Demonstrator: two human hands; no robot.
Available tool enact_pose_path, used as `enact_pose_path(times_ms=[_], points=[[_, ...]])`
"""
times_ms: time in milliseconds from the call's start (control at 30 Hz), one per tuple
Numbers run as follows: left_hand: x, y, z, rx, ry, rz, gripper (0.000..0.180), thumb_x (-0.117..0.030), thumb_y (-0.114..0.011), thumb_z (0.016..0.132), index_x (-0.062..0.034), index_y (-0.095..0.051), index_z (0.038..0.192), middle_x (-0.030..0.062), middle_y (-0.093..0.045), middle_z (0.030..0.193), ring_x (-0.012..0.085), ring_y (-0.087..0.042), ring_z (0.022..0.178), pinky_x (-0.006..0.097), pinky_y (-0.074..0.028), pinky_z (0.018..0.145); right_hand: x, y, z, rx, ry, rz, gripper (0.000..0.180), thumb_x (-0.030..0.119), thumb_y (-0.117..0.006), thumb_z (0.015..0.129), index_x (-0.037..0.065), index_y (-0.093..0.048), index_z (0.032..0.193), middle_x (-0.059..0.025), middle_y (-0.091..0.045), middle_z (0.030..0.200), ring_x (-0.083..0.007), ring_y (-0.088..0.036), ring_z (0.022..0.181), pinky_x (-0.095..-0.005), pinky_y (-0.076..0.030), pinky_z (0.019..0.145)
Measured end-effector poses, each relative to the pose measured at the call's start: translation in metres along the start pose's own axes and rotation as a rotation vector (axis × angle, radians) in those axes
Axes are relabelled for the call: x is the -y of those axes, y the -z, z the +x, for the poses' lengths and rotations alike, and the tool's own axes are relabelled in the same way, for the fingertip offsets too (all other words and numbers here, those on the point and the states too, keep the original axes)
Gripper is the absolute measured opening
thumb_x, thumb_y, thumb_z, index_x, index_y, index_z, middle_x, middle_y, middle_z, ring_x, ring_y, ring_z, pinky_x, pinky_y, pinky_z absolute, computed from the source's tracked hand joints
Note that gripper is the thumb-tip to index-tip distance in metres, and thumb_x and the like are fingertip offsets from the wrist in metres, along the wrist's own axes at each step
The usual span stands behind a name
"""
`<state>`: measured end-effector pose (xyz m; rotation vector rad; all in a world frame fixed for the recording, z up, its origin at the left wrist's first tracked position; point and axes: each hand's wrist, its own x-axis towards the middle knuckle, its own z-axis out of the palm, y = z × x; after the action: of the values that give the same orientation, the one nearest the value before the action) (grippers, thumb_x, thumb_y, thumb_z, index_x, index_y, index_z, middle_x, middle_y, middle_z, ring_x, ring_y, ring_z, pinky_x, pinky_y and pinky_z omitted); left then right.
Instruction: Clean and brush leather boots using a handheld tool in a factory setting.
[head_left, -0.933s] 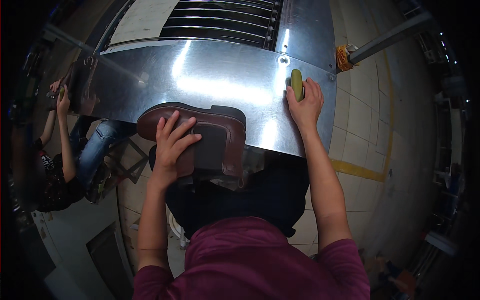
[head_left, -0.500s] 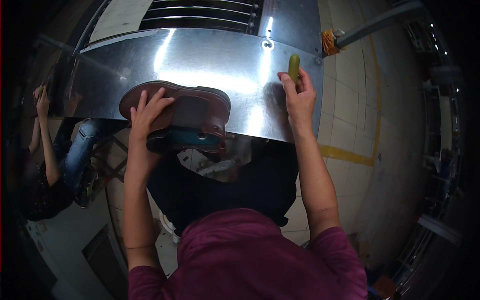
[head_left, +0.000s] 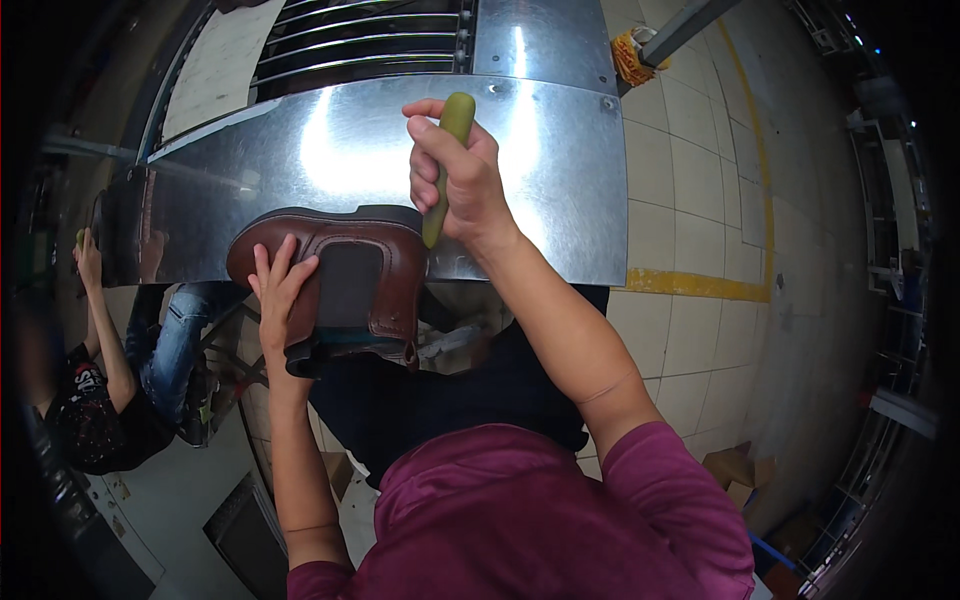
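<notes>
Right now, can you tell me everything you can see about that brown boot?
The brown boot looks like smooth leather, with a dark, perhaps stretchy side panel, pale stitching near the dark sole and a loop at the back. It's tipped sideways: toe left, sole away from the person, opening toward them and past the edge of the metal table. The left hand rests its fingers on its front part. A green stick has its lower end by the heel; I can't tell whether they touch.

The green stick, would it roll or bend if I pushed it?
The green stick would probably roll, since its sides look rounded. It's likely stiff rather than bendy: it looks straight, poking out both ends of the right hand.
</notes>
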<state>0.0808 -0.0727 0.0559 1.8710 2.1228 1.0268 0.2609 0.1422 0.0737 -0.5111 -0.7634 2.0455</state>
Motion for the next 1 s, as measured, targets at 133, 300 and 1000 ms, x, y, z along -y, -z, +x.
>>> enact_pose_path(times_ms=[133, 300, 1000], points=[[-0.002, 0.002, 0.002, -0.003, 0.018, -0.058, 0.041, -0.031, -0.062, 0.097, -0.0134, -0.064, 0.134, 0.0136, -0.048, 0.157, 0.0433, -0.022, 0.156, 0.063, -0.004, 0.123, -0.005, -0.003, 0.003, 0.032, -0.047, -0.111, 0.030, 0.023, -0.068, 0.097, 0.005, -0.059, 0.118, 0.0015, -0.045, 0.061, -0.0075, -0.043, 0.043, -0.0238, -0.036, 0.041], [-0.002, 0.003, 0.005, -0.008, 0.028, -0.086, 0.043, -0.037, -0.064, 0.095, -0.0163, -0.064, 0.133, 0.0124, -0.049, 0.156, 0.0430, -0.022, 0.156, 0.065, -0.002, 0.123, -0.005, -0.025, 0.013, 0.138, -0.067, -0.333, 0.033, 0.020, -0.072, 0.092, 0.002, -0.060, 0.116, 0.0034, -0.047, 0.059, -0.0057, -0.041, 0.043, -0.0221, -0.033, 0.041], [0.004, -0.004, 0.005, -0.037, 0.053, -0.147, 0.033, -0.020, -0.066, 0.092, -0.0274, -0.067, 0.124, 0.0076, -0.047, 0.157, 0.0406, -0.021, 0.156, 0.062, 0.007, 0.123, -0.020, -0.051, 0.034, 0.224, -0.074, -0.636, 0.036, 0.017, -0.077, 0.088, 0.001, -0.062, 0.116, 0.0052, -0.048, 0.055, -0.0041, -0.041, 0.040, -0.0203, -0.030, 0.041]])
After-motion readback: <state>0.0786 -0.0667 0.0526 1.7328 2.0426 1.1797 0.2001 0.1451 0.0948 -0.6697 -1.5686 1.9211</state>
